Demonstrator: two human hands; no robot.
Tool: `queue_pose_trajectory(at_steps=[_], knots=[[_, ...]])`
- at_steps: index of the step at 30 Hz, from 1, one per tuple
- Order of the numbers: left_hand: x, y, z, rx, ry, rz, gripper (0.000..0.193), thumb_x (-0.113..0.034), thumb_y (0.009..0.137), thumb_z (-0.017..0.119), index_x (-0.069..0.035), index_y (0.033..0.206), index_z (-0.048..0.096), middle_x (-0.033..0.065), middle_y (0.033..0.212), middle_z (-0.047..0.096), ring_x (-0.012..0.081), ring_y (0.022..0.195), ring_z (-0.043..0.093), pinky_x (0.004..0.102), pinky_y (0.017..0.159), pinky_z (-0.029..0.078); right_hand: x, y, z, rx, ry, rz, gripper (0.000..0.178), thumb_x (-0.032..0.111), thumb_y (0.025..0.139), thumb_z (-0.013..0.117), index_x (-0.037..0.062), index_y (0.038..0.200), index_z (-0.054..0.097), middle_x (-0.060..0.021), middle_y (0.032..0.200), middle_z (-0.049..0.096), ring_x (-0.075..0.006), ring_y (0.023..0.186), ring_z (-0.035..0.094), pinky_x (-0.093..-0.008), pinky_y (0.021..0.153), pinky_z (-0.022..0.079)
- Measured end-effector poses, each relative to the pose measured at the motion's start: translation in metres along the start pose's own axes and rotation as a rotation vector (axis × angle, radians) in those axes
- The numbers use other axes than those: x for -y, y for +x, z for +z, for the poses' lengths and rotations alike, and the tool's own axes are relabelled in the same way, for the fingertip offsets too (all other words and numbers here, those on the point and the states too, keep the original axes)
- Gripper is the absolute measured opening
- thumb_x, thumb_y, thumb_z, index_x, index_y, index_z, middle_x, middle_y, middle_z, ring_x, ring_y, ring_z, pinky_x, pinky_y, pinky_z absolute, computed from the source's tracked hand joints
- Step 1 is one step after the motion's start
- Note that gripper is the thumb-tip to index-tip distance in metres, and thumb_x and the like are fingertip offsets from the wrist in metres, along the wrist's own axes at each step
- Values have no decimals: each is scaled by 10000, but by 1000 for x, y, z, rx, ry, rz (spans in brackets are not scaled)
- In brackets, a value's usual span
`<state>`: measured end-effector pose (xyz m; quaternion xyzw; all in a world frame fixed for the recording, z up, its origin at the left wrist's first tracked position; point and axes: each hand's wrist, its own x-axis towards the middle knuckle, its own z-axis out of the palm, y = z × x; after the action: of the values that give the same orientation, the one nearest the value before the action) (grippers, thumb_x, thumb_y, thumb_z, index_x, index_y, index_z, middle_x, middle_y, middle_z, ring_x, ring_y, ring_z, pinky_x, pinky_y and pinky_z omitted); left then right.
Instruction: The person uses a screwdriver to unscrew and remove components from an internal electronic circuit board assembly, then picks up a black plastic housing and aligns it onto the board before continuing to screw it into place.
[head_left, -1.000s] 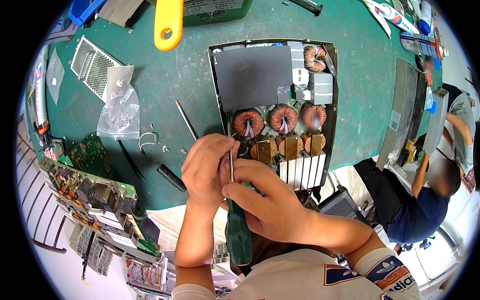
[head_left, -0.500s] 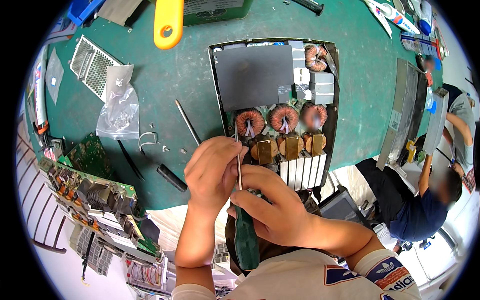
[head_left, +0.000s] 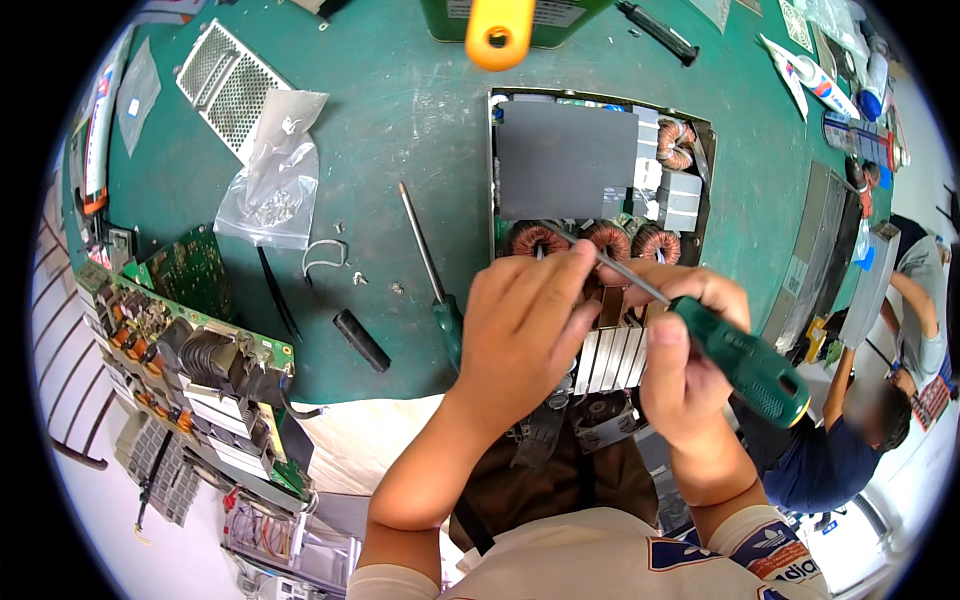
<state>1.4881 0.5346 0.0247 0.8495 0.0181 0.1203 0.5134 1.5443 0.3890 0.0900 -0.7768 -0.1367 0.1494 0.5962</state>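
Observation:
My right hand (head_left: 695, 350) grips a screwdriver with a dark green handle (head_left: 748, 368), fingers and thumb about the place where shaft meets handle. The tool is tilted, its handle down to the right. My left hand (head_left: 525, 325) is closed, its fingertips at the metal shaft; whatever else sits under them is hidden. Both hands are over an open metal-cased power unit (head_left: 565, 160) with a black cover sheet, copper-wound ring coils (head_left: 676, 145) and a silver finned block (head_left: 610, 358). My hands hide part of its near side.
A second screwdriver (head_left: 425, 240) lies left of the unit, near a black tube (head_left: 362, 340), tweezers (head_left: 278, 292) and small screws. Further left are a bag of screws (head_left: 270, 200), a perforated metal plate (head_left: 230, 85) and circuit boards (head_left: 200, 370). Another person (head_left: 835, 440) works at right.
The screwdriver has swung from upright in front of my body to a slant, handle rightward. My right hand has moved right and turned. The whole view has shifted, moving the bench things rightward.

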Motion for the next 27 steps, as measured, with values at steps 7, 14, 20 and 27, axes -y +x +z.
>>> queue_pose_trajectory(at_steps=[7,14,20,27], knots=[[-11,-5,9,72,-106,-92,794,-30,753,802,38,1465,458,220,1284,596,383,1056,606,439,912,500,-16,7,-4,-51,168,19,216,71,1027,542,-51,1179,449,-224,1071,661,-244,1027,676,-347,892,551],[-14,-4,15,50,-112,-110,860,-42,751,816,49,1500,402,242,1343,540,393,1164,584,438,981,491,-13,14,-3,-53,159,47,218,71,1029,541,-66,1173,452,-225,1086,662,-232,994,692,-346,891,566],[-18,-4,17,43,-98,-134,876,-53,749,823,56,1503,391,243,1344,541,398,1174,588,438,990,493,-16,13,-1,-66,136,64,222,121,1041,532,-49,1160,453,-224,1086,664,-217,974,675,-345,893,541],[-16,-5,17,45,-102,-134,882,-62,750,825,56,1506,385,243,1344,544,398,1177,588,440,993,491,-19,11,-1,-67,204,43,228,85,1031,545,-57,1183,452,-228,1090,655,-246,1015,688,-370,930,554]])
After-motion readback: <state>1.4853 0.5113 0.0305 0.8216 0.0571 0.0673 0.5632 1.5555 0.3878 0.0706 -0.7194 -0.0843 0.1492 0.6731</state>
